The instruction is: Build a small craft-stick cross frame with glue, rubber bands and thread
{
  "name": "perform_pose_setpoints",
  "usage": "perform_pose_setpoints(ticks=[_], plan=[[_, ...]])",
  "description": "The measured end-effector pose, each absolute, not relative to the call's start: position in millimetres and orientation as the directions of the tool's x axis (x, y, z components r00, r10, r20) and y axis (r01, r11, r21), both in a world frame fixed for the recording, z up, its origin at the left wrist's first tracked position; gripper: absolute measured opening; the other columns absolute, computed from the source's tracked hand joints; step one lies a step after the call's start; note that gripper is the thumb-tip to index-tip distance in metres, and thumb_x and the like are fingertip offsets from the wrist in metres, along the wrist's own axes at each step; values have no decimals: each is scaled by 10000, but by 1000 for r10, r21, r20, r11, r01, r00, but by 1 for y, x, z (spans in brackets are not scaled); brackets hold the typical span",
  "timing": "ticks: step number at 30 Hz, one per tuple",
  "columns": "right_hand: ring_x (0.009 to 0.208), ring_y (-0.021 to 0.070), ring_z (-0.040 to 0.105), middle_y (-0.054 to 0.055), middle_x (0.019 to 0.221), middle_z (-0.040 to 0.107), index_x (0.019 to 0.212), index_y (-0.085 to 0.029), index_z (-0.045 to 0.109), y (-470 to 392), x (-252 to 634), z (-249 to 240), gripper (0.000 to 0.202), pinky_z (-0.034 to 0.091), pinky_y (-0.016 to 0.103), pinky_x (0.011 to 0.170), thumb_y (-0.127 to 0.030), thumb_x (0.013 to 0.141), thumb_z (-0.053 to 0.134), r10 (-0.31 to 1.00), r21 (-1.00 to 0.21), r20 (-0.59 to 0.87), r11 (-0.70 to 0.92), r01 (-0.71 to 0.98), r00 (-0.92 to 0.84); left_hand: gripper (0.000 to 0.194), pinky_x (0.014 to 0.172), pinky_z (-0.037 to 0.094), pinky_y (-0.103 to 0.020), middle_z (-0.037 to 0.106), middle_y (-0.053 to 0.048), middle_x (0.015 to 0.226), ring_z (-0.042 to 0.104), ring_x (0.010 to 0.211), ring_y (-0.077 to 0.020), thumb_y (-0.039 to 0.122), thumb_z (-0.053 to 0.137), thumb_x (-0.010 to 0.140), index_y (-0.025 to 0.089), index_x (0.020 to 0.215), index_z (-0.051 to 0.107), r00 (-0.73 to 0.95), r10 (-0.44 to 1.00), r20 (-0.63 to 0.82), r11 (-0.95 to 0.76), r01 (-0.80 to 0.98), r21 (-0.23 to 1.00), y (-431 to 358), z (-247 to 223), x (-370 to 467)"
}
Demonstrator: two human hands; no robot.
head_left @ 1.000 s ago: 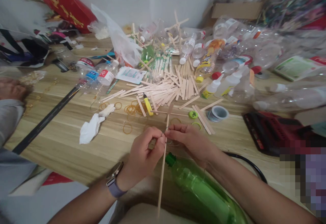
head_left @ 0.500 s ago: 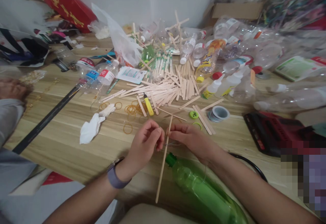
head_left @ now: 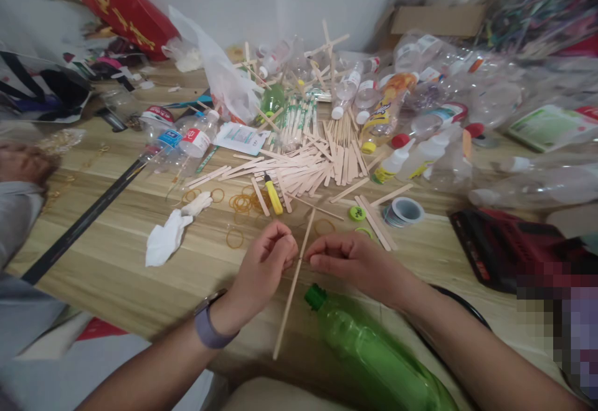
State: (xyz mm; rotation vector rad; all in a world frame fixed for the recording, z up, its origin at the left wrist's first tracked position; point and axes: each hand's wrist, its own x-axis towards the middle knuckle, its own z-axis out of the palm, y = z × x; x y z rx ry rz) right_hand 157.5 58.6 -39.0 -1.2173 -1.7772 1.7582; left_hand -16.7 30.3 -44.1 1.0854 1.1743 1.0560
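A thin wooden stick [head_left: 290, 299] slants between my hands, its lower end hanging free near the table's front edge. My left hand [head_left: 267, 258] is closed, its fingertips pinched against the stick's upper part. My right hand [head_left: 357, 264] is closed in a pinch just right of the stick, apparently on a fine wire, which is barely visible. A small dark mark crosses the stick between the fingertips. A green plastic bottle [head_left: 374, 349] with a dark green cap [head_left: 316, 297] lies under my right forearm.
Wooden craft sticks [head_left: 299, 171], a yellow-handled tool [head_left: 273, 196], rubber bands [head_left: 245, 202] and a wire spool [head_left: 404, 212] lie ahead. Plastic bottles [head_left: 436, 115] crowd the back right. A red and black power tool [head_left: 499, 246] sits right. Another person's hand [head_left: 25, 162] rests at far left.
The stick has shifted slightly left and down at its lower end. My right hand has slid down from the stick's upper end and moved slightly right, apart from it.
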Motion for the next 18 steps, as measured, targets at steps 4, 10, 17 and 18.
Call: perform_pose_setpoints(ticks=[4,10,17,18], plan=[[591,123,436,-16,653,551,792,-184,683,56,155,-37,217,335,257,561,-361,798,558,768,-943,-272,-93,321,-579,200,457,236,-209,339,91,554,282,493,-78,229,451,863,212,670,403,113,980,-162,163,-1,987,30,-45,-18],[623,133,475,-4,683,596,803,-183,697,54,155,-36,194,371,259,589,-266,794,521,770,-942,-258,-67,329,-584,194,466,231,-231,332,85,557,263,496,-91,210,442,856,213,663,422,138,980,-141,127,104,986,29,-42,-21],[595,117,449,-21,661,587,857,-191,740,53,156,-37,196,336,241,547,-250,769,575,761,-934,-330,-176,311,-558,208,479,233,-244,331,77,576,278,522,-105,202,433,870,218,664,416,148,986,-79,55,160,986,28,-42,-22],[586,113,442,-23,654,584,858,-191,745,53,156,-37,197,331,240,544,-265,764,589,754,-932,-347,-207,299,-558,206,479,234,-246,331,77,577,278,522,-106,202,434,873,218,669,418,149,986,-71,47,160,986,28,-43,-22]])
